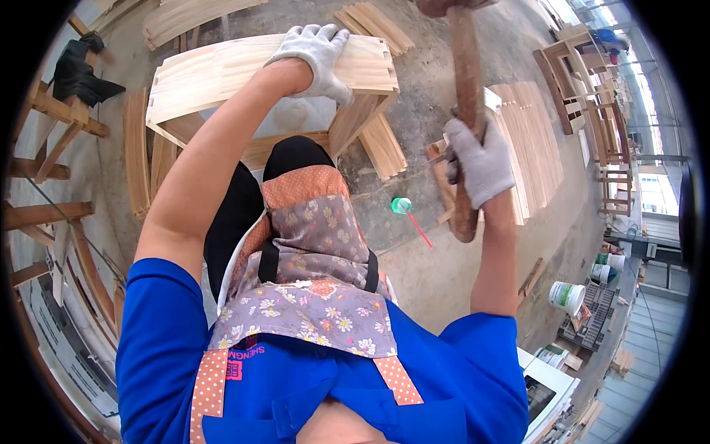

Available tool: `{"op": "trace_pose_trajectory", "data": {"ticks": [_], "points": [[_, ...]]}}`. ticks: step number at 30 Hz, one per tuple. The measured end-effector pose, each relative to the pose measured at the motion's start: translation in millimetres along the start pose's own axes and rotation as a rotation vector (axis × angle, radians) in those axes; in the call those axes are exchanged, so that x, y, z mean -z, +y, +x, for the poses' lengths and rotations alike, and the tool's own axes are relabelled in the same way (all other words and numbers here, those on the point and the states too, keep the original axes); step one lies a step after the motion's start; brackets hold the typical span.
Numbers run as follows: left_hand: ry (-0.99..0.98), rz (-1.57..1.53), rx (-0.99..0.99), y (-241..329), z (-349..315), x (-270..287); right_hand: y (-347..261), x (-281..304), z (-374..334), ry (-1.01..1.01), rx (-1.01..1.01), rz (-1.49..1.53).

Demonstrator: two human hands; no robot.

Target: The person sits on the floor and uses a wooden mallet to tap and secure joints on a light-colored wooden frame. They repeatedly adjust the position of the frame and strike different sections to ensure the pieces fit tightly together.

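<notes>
A pale wooden box frame (211,74) with notched corner joints stands on the floor in front of my knees. My left hand (312,58), in a light grey glove, lies on the frame's upper board near its right end, fingers spread. Out to the right, my right hand (482,164), gloved too, is wrapped round the lower part of a mallet's wooden handle (468,81). The mallet is raised, its head partly cut off by the top edge of the view. No contact shows between the mallet and the frame.
A small green pot (400,205) with a red stick is on the floor. Loose boards (383,149) lie beside the frame, with wide panels (529,144) at right. Wooden racks (48,214) line the left; white buckets (567,297) stand at lower right.
</notes>
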State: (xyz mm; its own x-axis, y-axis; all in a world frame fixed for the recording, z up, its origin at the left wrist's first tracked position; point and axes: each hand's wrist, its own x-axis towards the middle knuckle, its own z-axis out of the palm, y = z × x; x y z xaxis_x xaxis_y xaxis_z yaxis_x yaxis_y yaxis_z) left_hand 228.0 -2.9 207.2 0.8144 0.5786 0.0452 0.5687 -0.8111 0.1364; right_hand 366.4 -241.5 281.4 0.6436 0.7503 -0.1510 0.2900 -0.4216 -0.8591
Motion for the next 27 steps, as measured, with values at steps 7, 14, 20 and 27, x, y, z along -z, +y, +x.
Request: {"op": "trace_pose_trajectory", "data": {"ticks": [7, 14, 20, 27], "points": [[0.033, 0.024, -0.002, -5, -4, -3, 1, 8, -17, -0.185, -0.194, -0.083], [0.064, 0.034, -0.027, 0, -4, -9, 36, 10, -52, -0.138, -0.164, -0.260], [0.082, 0.073, -0.014, -5, -2, -14, 34, 0, -60, -0.034, -0.117, -0.148], [0.092, 0.080, -0.028, -7, -2, -14, 19, 11, -57, -0.056, -0.165, -0.121]]}}
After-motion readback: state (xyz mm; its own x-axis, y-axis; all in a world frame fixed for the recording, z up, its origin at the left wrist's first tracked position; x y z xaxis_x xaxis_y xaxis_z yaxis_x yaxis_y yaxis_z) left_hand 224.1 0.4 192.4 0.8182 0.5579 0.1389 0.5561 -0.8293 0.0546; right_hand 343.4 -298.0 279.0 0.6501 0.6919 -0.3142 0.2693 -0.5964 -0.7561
